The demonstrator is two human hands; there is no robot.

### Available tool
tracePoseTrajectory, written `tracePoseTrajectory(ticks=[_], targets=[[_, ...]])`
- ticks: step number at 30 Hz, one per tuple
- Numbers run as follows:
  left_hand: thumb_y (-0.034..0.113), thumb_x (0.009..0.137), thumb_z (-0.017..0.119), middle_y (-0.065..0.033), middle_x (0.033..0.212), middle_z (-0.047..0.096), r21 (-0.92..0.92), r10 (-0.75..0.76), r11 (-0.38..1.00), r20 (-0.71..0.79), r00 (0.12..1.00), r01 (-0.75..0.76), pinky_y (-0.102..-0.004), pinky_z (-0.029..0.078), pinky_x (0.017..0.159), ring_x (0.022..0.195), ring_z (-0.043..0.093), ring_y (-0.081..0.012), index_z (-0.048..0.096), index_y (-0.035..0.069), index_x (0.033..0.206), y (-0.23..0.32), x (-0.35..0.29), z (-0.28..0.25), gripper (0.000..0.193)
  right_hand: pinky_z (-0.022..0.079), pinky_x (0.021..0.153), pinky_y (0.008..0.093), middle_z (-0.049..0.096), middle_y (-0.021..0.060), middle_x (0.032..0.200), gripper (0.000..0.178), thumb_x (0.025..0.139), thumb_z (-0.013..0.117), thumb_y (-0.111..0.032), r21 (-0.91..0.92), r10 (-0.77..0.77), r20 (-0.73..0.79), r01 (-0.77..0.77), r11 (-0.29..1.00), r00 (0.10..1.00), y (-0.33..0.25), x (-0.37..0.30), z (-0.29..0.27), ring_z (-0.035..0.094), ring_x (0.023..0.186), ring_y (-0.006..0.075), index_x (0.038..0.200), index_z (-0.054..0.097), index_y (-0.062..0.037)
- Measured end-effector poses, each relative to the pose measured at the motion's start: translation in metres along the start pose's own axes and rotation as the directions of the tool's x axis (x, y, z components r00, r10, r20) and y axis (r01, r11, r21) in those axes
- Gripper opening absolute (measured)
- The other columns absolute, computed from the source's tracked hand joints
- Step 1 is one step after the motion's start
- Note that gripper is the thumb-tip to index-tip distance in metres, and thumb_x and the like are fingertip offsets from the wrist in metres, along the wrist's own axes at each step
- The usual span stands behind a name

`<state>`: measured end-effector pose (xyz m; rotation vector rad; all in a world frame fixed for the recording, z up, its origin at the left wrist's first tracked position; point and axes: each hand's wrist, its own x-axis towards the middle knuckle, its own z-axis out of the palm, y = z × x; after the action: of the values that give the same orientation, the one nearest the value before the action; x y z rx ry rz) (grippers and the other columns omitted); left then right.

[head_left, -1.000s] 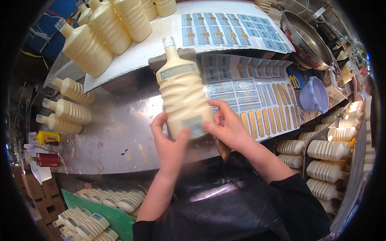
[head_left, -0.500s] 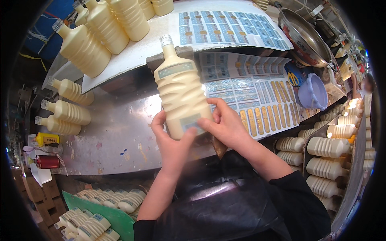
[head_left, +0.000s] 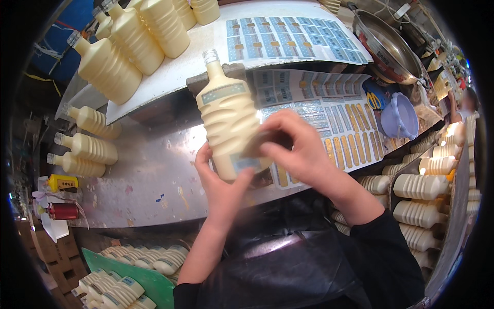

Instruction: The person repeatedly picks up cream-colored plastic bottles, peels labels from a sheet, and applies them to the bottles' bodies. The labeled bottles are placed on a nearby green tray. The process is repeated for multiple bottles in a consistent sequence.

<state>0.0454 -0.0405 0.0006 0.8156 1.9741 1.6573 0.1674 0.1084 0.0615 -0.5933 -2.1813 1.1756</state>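
Note:
A cream ribbed bottle (head_left: 226, 118) with a clear threaded neck lies tilted in front of me, its upper part against a dark block (head_left: 196, 82). My left hand (head_left: 218, 188) grips its lower end, thumb on the front and fingers at the side. One patterned blue label (head_left: 223, 92) sits on the shoulder, another blue label (head_left: 244, 164) near the base. At the bottle's lower right, my right hand (head_left: 303, 147) pinches a flat brown piece (head_left: 256, 146), blurred, whose kind I cannot make out. It is close to or touching the bottle.
Sheets of blue and gold labels (head_left: 355, 123) lie on the metal table (head_left: 139, 180); another label sheet (head_left: 278, 38) is on the raised white shelf. Cream bottles (head_left: 110, 69) stand at the left. A lilac bucket (head_left: 400, 117) and a pan (head_left: 386, 44) are at the right.
My right hand has lifted off the label near the base and turned, bringing the brown piece up from below to the bottle's right side. My left hand keeps its grip.

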Motion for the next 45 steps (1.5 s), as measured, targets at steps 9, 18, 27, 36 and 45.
tracePoseTrajectory(ticks=[9,18,27,36,45], targets=[[0.019,0.101,0.057,-0.0154,0.137,0.049,-0.263,-0.057,0.963,-0.005,0.998,0.054,-0.0387,0.039,0.111,0.129,0.046,-0.0236,0.042,0.001,0.143,-0.017,0.01,-0.011,0.048,0.056,0.07,0.0382,0.069,0.0086,0.093,0.034,0.077,0.073,-0.009,-0.377,-0.647,0.12,0.638,0.672,0.753,-0.007,-0.027,0.019,0.069,0.082,0.024,0.111,0.068,-0.0035],[0.035,0.104,0.056,-0.0171,0.128,0.05,0.298,0.221,0.937,-0.094,0.971,-0.184,-0.041,0.036,0.109,0.119,0.049,-0.0257,0.04,-0.003,0.142,-0.016,0.01,0.007,0.056,0.05,0.053,0.0313,0.065,0.0086,0.064,0.026,0.088,0.076,-0.01,-0.272,0.069,-0.14,-0.105,0.957,0.988,-0.016,-0.037,0.015,0.065,0.054,0.0202,0.111,0.064,-0.0056],[0.026,0.091,0.066,-0.022,0.134,0.045,0.128,0.16,0.981,-0.102,0.982,-0.147,-0.0488,0.03,0.113,0.127,0.043,-0.0358,0.039,-0.006,0.139,-0.022,0.011,0.008,0.064,0.05,0.057,0.0426,0.067,0.015,0.07,0.027,0.091,0.071,-0.017,-0.178,0.326,-0.129,-0.345,0.921,0.937,0.005,-0.036,0.003,0.066,0.06,0.0334,0.114,0.065,-0.0055],[0.017,0.091,0.072,-0.0116,0.123,0.05,-0.271,-0.075,0.96,-0.04,0.996,0.061,-0.039,0.042,0.105,0.12,0.049,-0.0226,0.047,0.001,0.135,-0.02,0.018,-0.005,0.053,0.058,0.075,0.0375,0.075,0.0128,0.104,0.031,0.071,0.075,0.001,-0.308,-0.595,0.111,0.597,0.741,0.796,-0.003,-0.048,0.017,0.074,0.093,0.0272,0.102,0.073,-0.0036],[0.009,0.103,0.055,-0.0116,0.123,0.062,-0.488,-0.175,0.858,0.01,0.984,0.158,-0.0338,0.045,0.103,0.115,0.057,-0.0178,0.056,-0.002,0.127,-0.014,0.019,-0.018,0.027,0.05,0.07,0.0303,0.069,0.0113,0.1,0.023,0.072,0.07,-0.009,-0.545,-0.475,0.463,0.663,0.514,0.748,-0.045,-0.043,0.043,0.068,0.087,0.0192,0.094,0.069,-0.0009]])
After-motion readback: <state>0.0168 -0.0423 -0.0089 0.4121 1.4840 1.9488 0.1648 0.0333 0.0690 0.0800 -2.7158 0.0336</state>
